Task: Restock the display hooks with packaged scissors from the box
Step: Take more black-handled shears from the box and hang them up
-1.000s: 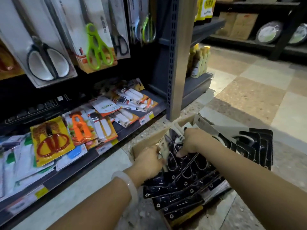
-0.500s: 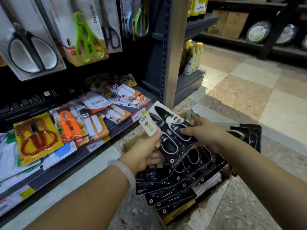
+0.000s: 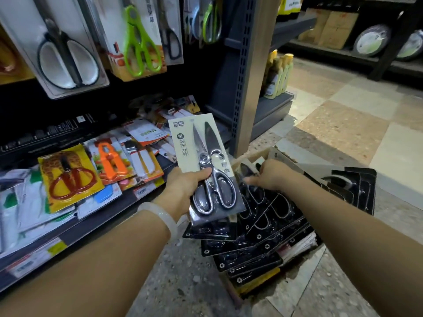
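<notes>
My left hand (image 3: 183,188) grips a pack of steel scissors (image 3: 201,161) on a cream card, front side up, lifted above the box. The cardboard box (image 3: 256,154) sits on the floor, filled with several black-backed scissor packs (image 3: 258,227) lying face down. My right hand (image 3: 272,175) reaches into the box's far end with its fingers curled on the top of a pack (image 3: 246,170) there. Above, packaged scissors hang from display hooks: a black-handled pair (image 3: 66,56) and a green pair (image 3: 139,44).
A low shelf (image 3: 109,209) at left holds orange, red and white packaged kitchen tools. A grey upright post (image 3: 249,76) stands behind the box. More black packs (image 3: 357,186) lean at the box's right. Bottles (image 3: 277,74) fill the neighbouring shelf. Tiled floor stretches to the right.
My left hand lifted one scissor pack out of the box and turned its front side up. My right hand let go of it and went back down to the packs in the box.
</notes>
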Demonstrator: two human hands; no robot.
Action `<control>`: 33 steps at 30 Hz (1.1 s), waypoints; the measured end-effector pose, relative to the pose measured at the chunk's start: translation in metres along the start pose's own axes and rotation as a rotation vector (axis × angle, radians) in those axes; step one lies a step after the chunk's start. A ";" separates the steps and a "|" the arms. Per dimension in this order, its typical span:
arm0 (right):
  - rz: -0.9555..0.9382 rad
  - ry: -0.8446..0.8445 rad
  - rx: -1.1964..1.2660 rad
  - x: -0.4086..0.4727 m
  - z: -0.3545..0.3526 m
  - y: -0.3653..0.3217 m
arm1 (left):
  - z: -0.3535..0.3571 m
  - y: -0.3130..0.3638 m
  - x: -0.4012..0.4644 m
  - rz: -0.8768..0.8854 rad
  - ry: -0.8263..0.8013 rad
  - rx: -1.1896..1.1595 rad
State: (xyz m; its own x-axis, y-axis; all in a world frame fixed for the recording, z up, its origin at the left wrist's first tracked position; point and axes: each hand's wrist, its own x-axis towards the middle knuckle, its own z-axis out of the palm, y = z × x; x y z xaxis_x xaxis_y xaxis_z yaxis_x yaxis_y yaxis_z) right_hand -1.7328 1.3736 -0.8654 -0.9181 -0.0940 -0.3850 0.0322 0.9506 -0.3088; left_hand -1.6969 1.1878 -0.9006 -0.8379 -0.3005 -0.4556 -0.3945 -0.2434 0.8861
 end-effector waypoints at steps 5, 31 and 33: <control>0.089 0.015 -0.146 0.016 0.027 0.000 | -0.012 -0.007 -0.002 0.013 -0.005 0.047; -0.414 -0.130 1.061 -0.049 0.055 -0.158 | -0.219 0.032 -0.077 0.195 0.137 -0.158; -0.476 -0.149 1.070 -0.059 0.066 -0.194 | -0.257 0.043 -0.092 0.213 0.191 -0.164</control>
State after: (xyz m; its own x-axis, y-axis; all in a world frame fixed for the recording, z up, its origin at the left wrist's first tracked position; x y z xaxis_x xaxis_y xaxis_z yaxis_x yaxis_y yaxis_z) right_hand -1.6590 1.1758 -0.8400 -0.8742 -0.4729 -0.1104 0.0791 0.0855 -0.9932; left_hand -1.5397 0.9682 -0.8429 -0.8029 -0.5248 -0.2829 -0.1389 -0.2967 0.9448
